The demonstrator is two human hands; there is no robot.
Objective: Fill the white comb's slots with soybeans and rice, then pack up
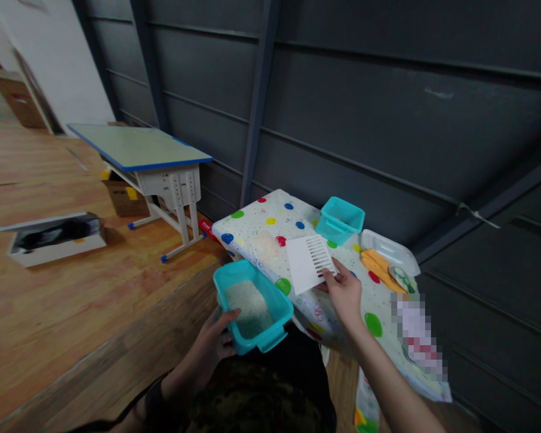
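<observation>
My left hand point(214, 346) grips the near end of a teal plastic tub point(252, 307) filled with white grains, held at the near edge of a small table with a polka-dot cloth point(261, 225). My right hand point(342, 291) pinches a flat white scraper with comb-like slots point(310, 261) over the cloth. A small pile of white grains point(265, 243) lies on the cloth just left of the scraper. A second, empty-looking teal tub point(340, 219) stands at the table's far side.
A white tray point(390, 249) with orange items point(379, 267) sits at the table's right. A dark grey panelled wall runs behind. A green-topped desk with blue edge point(137, 147) stands to the left, a white open box point(56, 237) on the wooden floor.
</observation>
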